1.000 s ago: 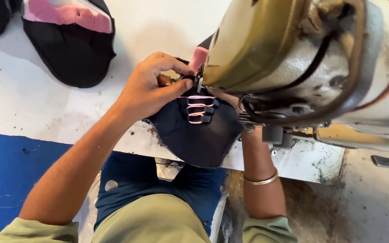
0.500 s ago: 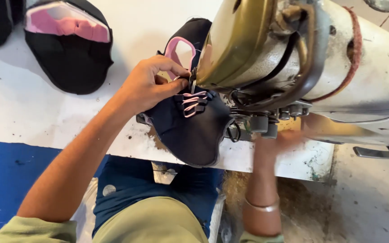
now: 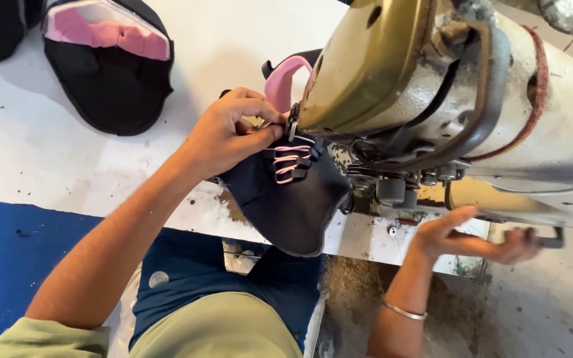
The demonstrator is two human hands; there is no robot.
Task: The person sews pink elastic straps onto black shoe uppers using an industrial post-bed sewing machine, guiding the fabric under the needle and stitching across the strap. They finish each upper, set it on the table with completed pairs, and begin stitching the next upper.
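Sewing machine (image 3: 472, 99) fills the upper right: olive-brass head, grey worn body, dark curved lever, mounted on a white scuffed table (image 3: 48, 152). Dark navy shoe upper (image 3: 286, 199) sits under the machine head, long axis running from the pink padded tongue (image 3: 280, 83) at the far side toward the toe, which overhangs the table's near edge. Pink lace loops (image 3: 290, 162) cross its middle. Left hand (image 3: 230, 136) is on it, fingers curled closed, pinching the upper's edge right beside the needle area (needle itself hidden). Right hand (image 3: 472, 238) is well apart to the right, below the machine bed, fingers spread loose, holding nothing I can see; blurred. Left is clearly the nearer hand. Second black-and-pink upper (image 3: 111, 73) lies top left, untouched.
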